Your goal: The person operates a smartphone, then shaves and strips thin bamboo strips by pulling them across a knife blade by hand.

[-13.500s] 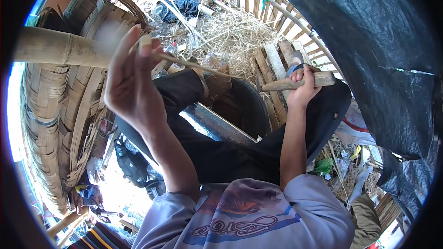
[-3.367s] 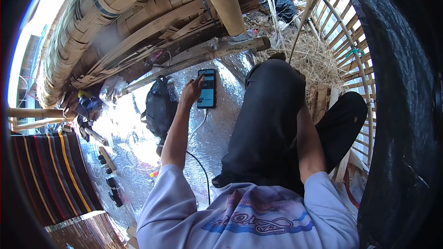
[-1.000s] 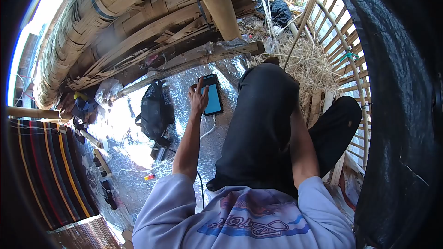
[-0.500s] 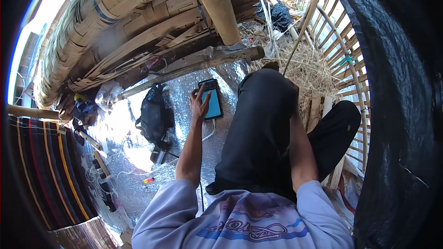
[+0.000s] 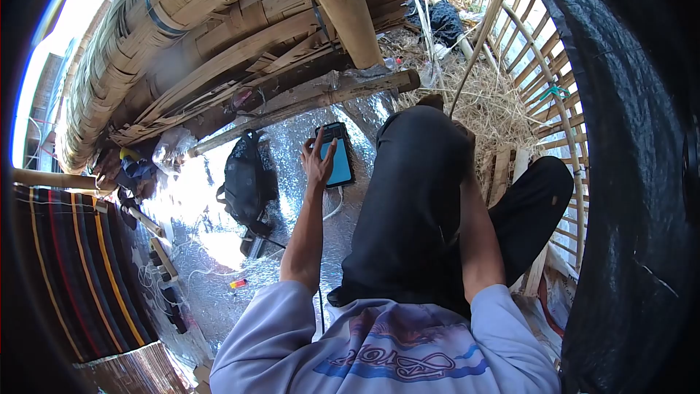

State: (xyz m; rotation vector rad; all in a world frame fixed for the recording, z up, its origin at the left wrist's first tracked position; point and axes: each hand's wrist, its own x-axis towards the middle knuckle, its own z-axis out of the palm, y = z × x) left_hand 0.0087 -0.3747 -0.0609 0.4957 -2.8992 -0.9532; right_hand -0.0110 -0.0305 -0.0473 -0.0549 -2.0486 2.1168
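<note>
Silvery sheeting [image 5: 208,303] carries a lit phone [image 5: 339,168], with the left hand [image 5: 316,168] at its edge

Just left of the phone, a black bag [image 5: 244,182] slumps on the sheeting, a loop of its strap or handle showing; its contents are hidden. Farther left of the phone, a clear plastic bag [image 5: 171,149] lies crumpled, and what it holds, if anything, is too indistinct to tell. Well beyond the phone, to its right, sits a bunched black plastic bundle [image 5: 445,22], its inside out of sight.

The phone lies screen up, slightly slanted, its far end leaning left. Dark edging frames it; most of the screen glows plain light blue, while the far part is dark, with details too small to read. A white cable [image 5: 334,210] runs from its near end.

At the phone's left side, the left hand's fingers are parted and reach over the screen without gripping it; whether they touch the glass cannot be told. To the right of the phone, the right forearm [image 5: 480,241] passes behind the raised knee [image 5: 423,138], which hides the right hand, so how its fingers stand and what they hold cannot be told.
</note>
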